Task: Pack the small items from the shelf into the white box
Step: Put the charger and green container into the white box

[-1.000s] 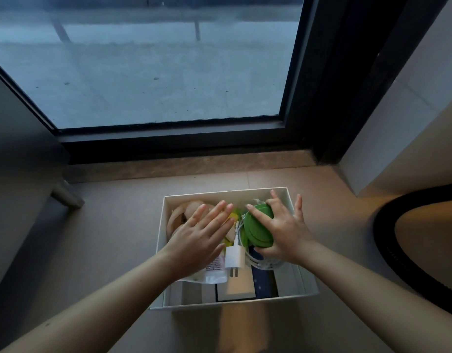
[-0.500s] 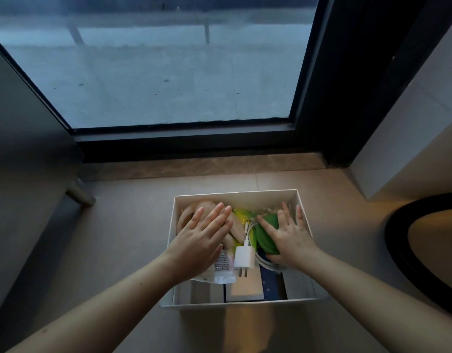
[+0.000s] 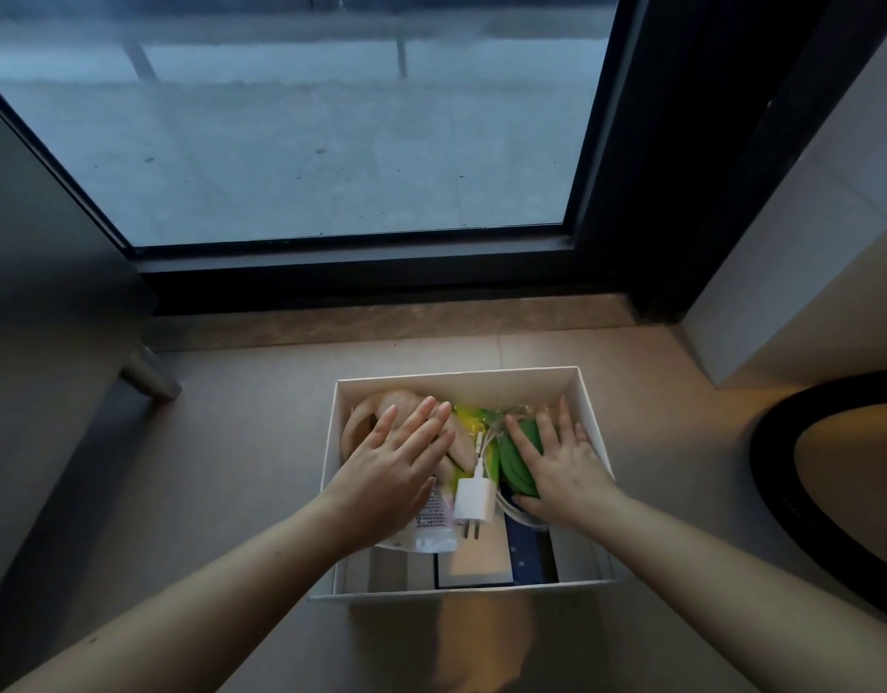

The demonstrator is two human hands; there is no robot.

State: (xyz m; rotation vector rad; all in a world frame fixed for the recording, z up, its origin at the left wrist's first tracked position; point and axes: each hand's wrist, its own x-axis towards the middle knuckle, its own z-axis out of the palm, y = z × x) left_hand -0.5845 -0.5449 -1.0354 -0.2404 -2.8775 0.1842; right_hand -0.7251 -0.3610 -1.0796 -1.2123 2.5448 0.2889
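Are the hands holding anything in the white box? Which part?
Nothing is gripped. The left hand lies flat on the tan rounded item; the right hand presses flat on the round green item.

Single view, your head cam: wide-angle, worn high, pitched forward and down. White box (image 3: 456, 387) sits close, just below frame centre toward 6 o'clock. Your left arm (image 3: 206, 592) enters from 7, right arm (image 3: 731, 582) from 5. Window (image 3: 331, 142) fills 12, farther off. Wall (image 3: 806, 242) at 3, dark round rim (image 3: 766, 472) at 4.
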